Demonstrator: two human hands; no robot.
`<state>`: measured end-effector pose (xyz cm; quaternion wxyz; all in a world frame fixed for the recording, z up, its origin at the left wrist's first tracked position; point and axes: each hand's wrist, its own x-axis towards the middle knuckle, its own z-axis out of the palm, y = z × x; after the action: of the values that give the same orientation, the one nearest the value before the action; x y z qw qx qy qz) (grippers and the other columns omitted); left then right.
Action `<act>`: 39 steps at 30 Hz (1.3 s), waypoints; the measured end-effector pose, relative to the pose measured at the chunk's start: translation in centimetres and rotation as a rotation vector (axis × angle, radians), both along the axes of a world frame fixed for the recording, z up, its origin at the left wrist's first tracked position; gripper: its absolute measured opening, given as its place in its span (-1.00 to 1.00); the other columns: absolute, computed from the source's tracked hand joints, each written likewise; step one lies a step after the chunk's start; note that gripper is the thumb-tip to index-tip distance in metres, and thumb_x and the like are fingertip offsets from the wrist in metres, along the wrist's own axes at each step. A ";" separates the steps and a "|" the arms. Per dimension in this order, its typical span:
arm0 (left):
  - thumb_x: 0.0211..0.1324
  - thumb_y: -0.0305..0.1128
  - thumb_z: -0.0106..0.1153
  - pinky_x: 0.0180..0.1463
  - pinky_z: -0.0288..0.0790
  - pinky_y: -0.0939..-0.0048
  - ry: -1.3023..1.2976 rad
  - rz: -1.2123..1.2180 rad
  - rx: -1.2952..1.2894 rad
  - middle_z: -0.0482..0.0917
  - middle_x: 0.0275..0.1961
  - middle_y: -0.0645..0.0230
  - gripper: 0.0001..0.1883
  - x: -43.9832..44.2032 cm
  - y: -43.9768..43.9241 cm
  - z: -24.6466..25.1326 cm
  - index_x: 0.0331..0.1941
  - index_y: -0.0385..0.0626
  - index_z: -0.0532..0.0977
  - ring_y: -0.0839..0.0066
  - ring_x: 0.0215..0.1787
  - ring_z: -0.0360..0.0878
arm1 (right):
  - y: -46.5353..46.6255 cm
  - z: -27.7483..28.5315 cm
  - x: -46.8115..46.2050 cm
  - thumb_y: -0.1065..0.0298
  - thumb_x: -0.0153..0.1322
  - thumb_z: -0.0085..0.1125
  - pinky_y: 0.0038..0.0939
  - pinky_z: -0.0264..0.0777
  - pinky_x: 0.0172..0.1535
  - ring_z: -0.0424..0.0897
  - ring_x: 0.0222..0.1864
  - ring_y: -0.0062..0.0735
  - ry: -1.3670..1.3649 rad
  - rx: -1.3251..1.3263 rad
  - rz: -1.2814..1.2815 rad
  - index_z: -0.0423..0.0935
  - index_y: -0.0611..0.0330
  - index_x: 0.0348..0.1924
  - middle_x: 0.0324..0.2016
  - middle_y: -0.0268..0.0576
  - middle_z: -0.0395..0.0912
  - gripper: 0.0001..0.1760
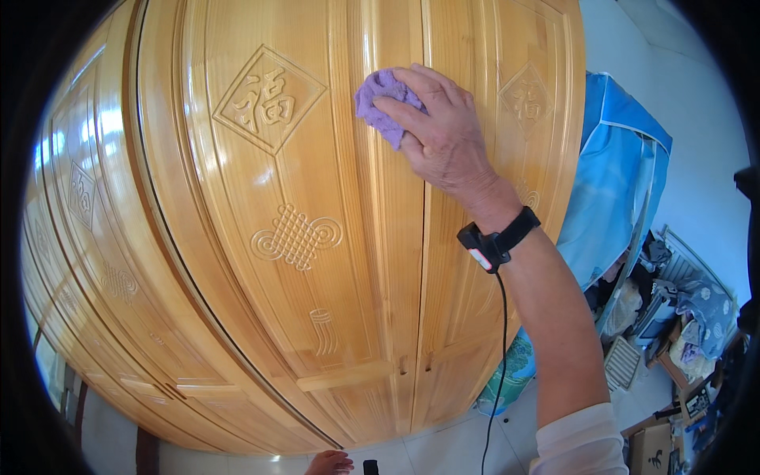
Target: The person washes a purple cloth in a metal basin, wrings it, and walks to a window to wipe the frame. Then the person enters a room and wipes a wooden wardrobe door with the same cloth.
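My right hand point(442, 130) grips a bunched purple cloth point(380, 110) and presses it on the upper part of a varnished wooden wardrobe door point(356, 237). The cloth lies on the smooth stile, left of the dark gap between two doors. To its left is a carved diamond panel point(270, 100) with a raised character. A carved knot motif point(297, 236) sits lower on the same door. My left hand point(330, 462) shows only partly at the bottom edge, low before the wardrobe; its grip is unclear.
A black strap with a small device point(490, 240) circles my right wrist; its cable point(503, 320) hangs down. Beside the wardrobe stands a blue fabric cover point(617, 172). Piled clothes point(703, 314), a white crate point(622, 362) and a cardboard box point(651, 448) crowd the right. Pale floor tiles point(439, 451) lie below.
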<state>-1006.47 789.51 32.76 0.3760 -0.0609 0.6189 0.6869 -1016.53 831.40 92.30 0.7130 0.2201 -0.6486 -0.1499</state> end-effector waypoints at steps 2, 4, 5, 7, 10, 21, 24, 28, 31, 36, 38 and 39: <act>0.44 -0.22 0.11 -0.10 0.69 0.29 0.027 -0.019 0.030 0.75 -0.07 0.09 -0.63 -0.5 0.9 -0.2 0.15 -0.23 0.53 0.24 -0.09 0.78 | 1.3 0.5 0.3 0.37 0.26 0.46 -0.27 0.56 0.14 0.61 0.12 -0.22 -0.018 0.030 0.011 0.76 -0.13 -0.05 0.07 -0.34 0.64 -0.62; 0.46 -0.26 0.09 -0.10 0.71 0.25 0.025 -0.029 0.044 0.75 -0.05 0.08 -0.66 -0.7 1.4 -0.7 0.16 -0.21 0.53 0.23 -0.07 0.79 | 3.3 1.5 0.5 0.37 0.29 0.44 -0.25 0.53 0.18 0.61 0.11 -0.21 -0.025 0.028 0.038 0.77 -0.13 -0.08 0.08 -0.34 0.64 -0.68; 0.46 -0.26 0.09 -0.09 0.71 0.24 0.015 -0.021 0.035 0.75 -0.05 0.08 -0.66 -0.7 1.4 -1.0 0.16 -0.21 0.53 0.23 -0.06 0.79 | 4.7 2.4 0.6 0.37 0.30 0.43 -0.24 0.52 0.19 0.60 0.11 -0.20 -0.028 0.039 0.052 0.77 -0.13 -0.09 0.09 -0.34 0.64 -0.70; 0.47 -0.26 0.09 -0.08 0.72 0.22 -0.002 -0.009 0.012 0.75 -0.04 0.07 -0.66 -0.6 1.0 -1.7 0.17 -0.21 0.53 0.21 -0.03 0.79 | 7.8 4.7 1.1 0.39 0.31 0.42 -0.25 0.53 0.20 0.61 0.11 -0.18 0.099 -0.107 0.012 0.77 -0.08 -0.07 0.12 -0.34 0.64 -0.69; 0.42 -0.16 0.17 -0.06 0.72 0.22 -0.014 0.027 0.056 0.75 -0.01 0.05 -0.57 -0.1 0.3 -2.3 0.20 -0.20 0.52 0.17 -0.02 0.79 | 12.0 6.3 2.1 0.43 0.35 0.36 -0.28 0.54 0.22 0.61 0.14 -0.16 0.176 -0.205 -0.042 0.76 -0.03 -0.02 0.15 -0.28 0.64 -0.68; 0.45 -0.31 0.12 -0.08 0.67 0.23 -0.111 -0.012 -0.127 0.74 -0.10 0.05 -0.67 -1.3 4.0 -1.0 0.11 -0.33 0.52 0.23 -0.15 0.77 | 15.9 -12.2 2.6 0.62 0.26 0.21 -0.10 0.48 0.22 0.56 0.16 0.06 -0.133 -0.308 0.194 0.72 0.05 -0.14 0.15 -0.06 0.57 -0.65; 0.45 -0.25 0.14 -0.08 0.66 0.27 -0.075 -0.050 -0.139 0.74 -0.09 0.07 -0.65 -1.4 5.2 -0.7 0.12 -0.29 0.55 0.27 -0.14 0.78 | 15.3 -19.7 3.8 0.65 0.23 0.28 -0.05 0.48 0.17 0.57 0.13 0.11 -0.219 -0.392 0.194 0.70 0.08 -0.17 0.11 -0.02 0.55 -0.66; 0.44 -0.28 0.15 -0.06 0.65 0.26 -0.095 -0.073 -0.152 0.74 -0.11 0.13 -0.68 -1.0 5.9 -0.3 0.09 -0.28 0.55 0.31 -0.14 0.76 | 14.3 -30.2 5.4 0.66 0.21 0.33 -0.02 0.48 0.11 0.56 0.11 0.09 -0.341 -0.558 0.247 0.68 0.08 -0.19 0.05 -0.06 0.54 -0.67; 0.42 -0.28 0.20 -0.06 0.63 0.24 -0.121 -0.074 -0.151 0.73 -0.14 0.22 -0.72 -0.6 6.3 -0.2 0.05 -0.23 0.57 0.37 -0.16 0.72 | 13.5 -37.3 6.0 0.67 0.20 0.33 -0.02 0.48 0.10 0.55 0.11 0.09 -0.390 -0.663 0.175 0.68 0.06 -0.21 0.04 -0.07 0.54 -0.65; 0.45 -0.28 0.15 -0.07 0.66 0.29 -0.102 -0.093 -0.211 0.75 -0.11 0.16 -0.69 0.0 7.3 -0.2 0.08 -0.27 0.55 0.35 -0.16 0.75 | 11.9 -47.8 7.1 0.71 0.14 0.32 -0.08 0.48 0.13 0.53 0.10 0.11 -0.508 -0.927 0.076 0.70 0.02 -0.25 0.04 -0.08 0.55 -0.61; 0.44 -0.28 0.16 -0.07 0.66 0.28 -0.102 -0.098 -0.211 0.75 -0.13 0.19 -0.70 0.3 7.5 -0.1 0.06 -0.26 0.56 0.37 -0.18 0.74 | 11.4 -50.1 7.5 0.76 0.11 0.27 -0.10 0.49 0.15 0.52 0.14 0.11 -0.541 -1.056 0.109 0.70 0.06 -0.25 0.05 -0.07 0.54 -0.58; 0.44 -0.28 0.17 -0.07 0.65 0.28 -0.100 -0.096 -0.215 0.75 -0.13 0.20 -0.71 0.4 7.5 0.0 0.05 -0.25 0.56 0.37 -0.19 0.74 | 11.2 -50.7 7.6 0.79 0.09 0.25 -0.12 0.50 0.16 0.51 0.15 0.11 -0.522 -1.089 0.127 0.70 0.09 -0.26 0.06 -0.06 0.53 -0.57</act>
<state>-1006.06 797.04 32.75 0.4303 -0.1056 0.6717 0.5938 -1008.96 842.58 41.60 0.5482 -0.1087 -0.7710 0.3051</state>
